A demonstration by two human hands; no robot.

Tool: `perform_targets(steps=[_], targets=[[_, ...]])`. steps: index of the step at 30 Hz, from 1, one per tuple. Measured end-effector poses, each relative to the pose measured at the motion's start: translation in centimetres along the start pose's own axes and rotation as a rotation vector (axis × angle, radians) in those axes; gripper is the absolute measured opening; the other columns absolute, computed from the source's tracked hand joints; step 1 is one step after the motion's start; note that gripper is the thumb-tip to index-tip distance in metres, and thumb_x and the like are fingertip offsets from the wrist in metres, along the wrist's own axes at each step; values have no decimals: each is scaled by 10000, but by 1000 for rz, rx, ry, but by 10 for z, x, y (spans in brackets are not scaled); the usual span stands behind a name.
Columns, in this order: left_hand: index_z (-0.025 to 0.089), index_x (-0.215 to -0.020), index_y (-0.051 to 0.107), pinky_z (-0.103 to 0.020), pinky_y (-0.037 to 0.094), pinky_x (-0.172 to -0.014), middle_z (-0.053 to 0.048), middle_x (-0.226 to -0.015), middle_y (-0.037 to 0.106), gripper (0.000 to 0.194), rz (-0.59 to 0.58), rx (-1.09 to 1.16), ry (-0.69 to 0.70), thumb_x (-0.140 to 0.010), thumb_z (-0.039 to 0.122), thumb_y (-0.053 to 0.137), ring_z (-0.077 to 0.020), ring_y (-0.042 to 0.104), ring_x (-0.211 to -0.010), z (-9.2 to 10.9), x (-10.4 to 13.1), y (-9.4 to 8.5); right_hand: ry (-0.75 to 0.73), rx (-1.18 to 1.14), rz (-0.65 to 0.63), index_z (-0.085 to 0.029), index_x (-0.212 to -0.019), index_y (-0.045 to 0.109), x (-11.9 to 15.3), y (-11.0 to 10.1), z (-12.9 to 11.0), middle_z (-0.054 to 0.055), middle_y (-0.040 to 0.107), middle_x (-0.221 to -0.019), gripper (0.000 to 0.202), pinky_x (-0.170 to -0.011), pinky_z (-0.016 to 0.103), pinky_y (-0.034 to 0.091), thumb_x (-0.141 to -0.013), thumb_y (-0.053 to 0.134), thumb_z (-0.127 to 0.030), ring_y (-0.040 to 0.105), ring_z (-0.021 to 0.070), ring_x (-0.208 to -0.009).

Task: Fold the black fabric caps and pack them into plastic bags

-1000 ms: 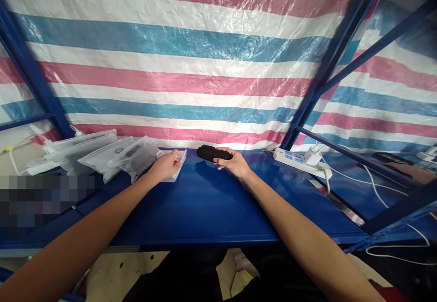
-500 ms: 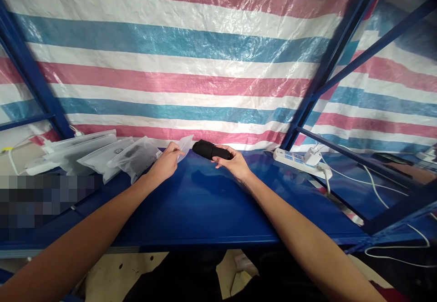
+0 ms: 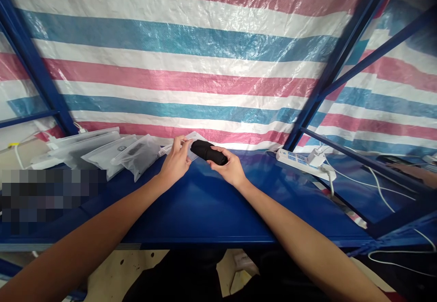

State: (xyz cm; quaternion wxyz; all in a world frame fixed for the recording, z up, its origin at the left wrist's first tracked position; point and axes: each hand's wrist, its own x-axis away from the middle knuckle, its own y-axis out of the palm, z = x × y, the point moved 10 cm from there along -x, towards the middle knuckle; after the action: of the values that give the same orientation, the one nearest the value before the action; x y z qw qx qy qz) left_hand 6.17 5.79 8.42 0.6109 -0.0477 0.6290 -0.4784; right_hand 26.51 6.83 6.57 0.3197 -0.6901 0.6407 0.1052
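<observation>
A rolled black bundle (image 3: pixel 209 151) is gripped at its right end by my right hand (image 3: pixel 229 165), with the thumb below and fingers above. My left hand (image 3: pixel 178 160) pinches a translucent plastic bag (image 3: pixel 195 135) at its left edge. The bag lies behind and around the left end of the bundle; whether the bundle's tip is inside it I cannot tell. Both hands are over the back part of the blue table (image 3: pixel 205 211).
Several frosted bags (image 3: pixel 136 154) lie at the back left. At the right is a white power strip (image 3: pixel 300 163) with plugs and white cables. Blue metal posts (image 3: pixel 324 83) frame a striped tarp (image 3: pixel 191 74) behind the table.
The plastic bag and my left hand have moved right to the black bundle. The bundle now tilts more, its right end lower. The view has shifted slightly.
</observation>
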Motion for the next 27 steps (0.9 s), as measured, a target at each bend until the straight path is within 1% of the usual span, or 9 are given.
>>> perform_targets(steps=[3,6,9,13,17,20,22,24,27], targets=[[249,-1629,387,-482,624,-1062,-184,-1523,439,944,-17,58,95,-772,-105,564,-362,587,-1422,19,0,4,-228,196,0,-277,-1338,764,4,4,-24,81,778,-1332,492,-1056,454,621,-856,856,-297,775,293,-1160],[261,-1641,386,-587,529,-1192,-180,-1516,474,974,-7,59,164,-758,-111,559,-386,533,-1471,29,1,3,-324,236,-31,-285,-1364,747,8,14,-37,83,755,-1382,481,-1096,454,602,-888,811,-264,761,289,-1218],[291,-1679,357,-634,468,-1247,-168,-1575,468,993,-13,73,192,-785,-89,562,-397,488,-1525,32,1,4,-231,213,16,-282,-1344,757,6,13,-34,70,782,-1332,477,-1059,445,616,-874,831,-289,777,288,-1164],[313,-1759,203,-566,483,-1270,-164,-1683,401,1025,-85,209,283,-871,-2,606,-365,442,-1589,45,3,9,-98,151,65,-277,-1347,765,7,12,-27,55,813,-1265,506,-1040,443,618,-854,861,-343,786,286,-1110],[349,-1780,155,-588,455,-1297,-152,-1730,398,1140,-224,248,395,-889,285,864,-391,440,-1594,59,6,8,-26,72,-23,-291,-1322,775,9,20,-21,22,827,-1176,498,-981,420,638,-842,874,-375,785,266,-1057],[365,-1796,50,-601,390,-1339,-139,-1801,320,1288,-283,204,462,-858,442,929,-394,364,-1646,57,7,-2,47,-58,-35,-273,-1290,772,7,19,-14,29,821,-1129,506,-857,390,679,-821,894,-417,787,243,-938],[355,-1799,33,-623,301,-1376,-124,-1825,288,1241,-254,135,489,-904,438,888,-385,319,-1671,49,5,-10,126,-190,-28,-251,-1258,762,5,18,-7,31,810,-1070,531,-734,362,694,-792,920,-450,771,214,-809],[323,-1800,95,-624,267,-1385,-124,-1814,324,1091,-208,57,467,-974,379,806,-371,346,-1661,35,2,-13,182,-296,-24,-235,-1225,753,3,19,-2,22,796,-1028,561,-661,342,694,-753,952,-466,743,183,-720],[270,-1761,291,-569,385,-1333,-133,-1729,479,841,-192,3,379,-1030,309,703,-344,489,-1576,15,-2,-7,209,-402,-69,-223,-1200,751,3,23,-2,12,790,-994,591,-649,333,694,-713,992,-454,737,165,-689]])
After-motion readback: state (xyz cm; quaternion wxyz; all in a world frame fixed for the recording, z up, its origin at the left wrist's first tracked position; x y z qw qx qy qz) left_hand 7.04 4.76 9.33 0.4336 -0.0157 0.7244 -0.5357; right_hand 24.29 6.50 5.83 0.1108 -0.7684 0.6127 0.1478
